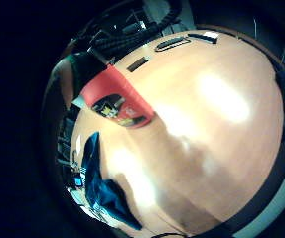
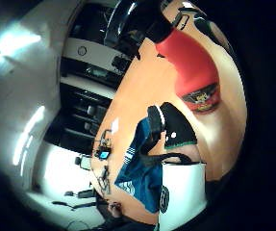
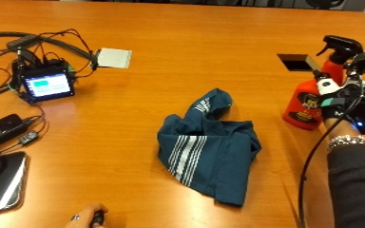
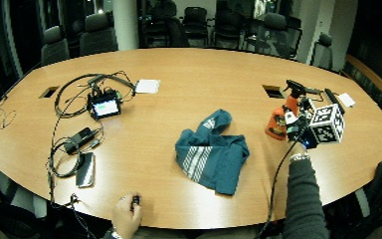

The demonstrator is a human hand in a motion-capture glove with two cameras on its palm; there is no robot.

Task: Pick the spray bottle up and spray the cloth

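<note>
A cloth [image 3: 206, 146] lies mid-table [image 3: 170, 28], a bottle [image 3: 312, 97] to its right beside the hand [image 3: 340, 107], electronics [image 3: 43, 84] far left.

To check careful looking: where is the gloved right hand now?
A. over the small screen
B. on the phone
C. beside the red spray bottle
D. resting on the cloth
C: the gloved right hand is against the upright red spray bottle, apart from the blue cloth.
</note>
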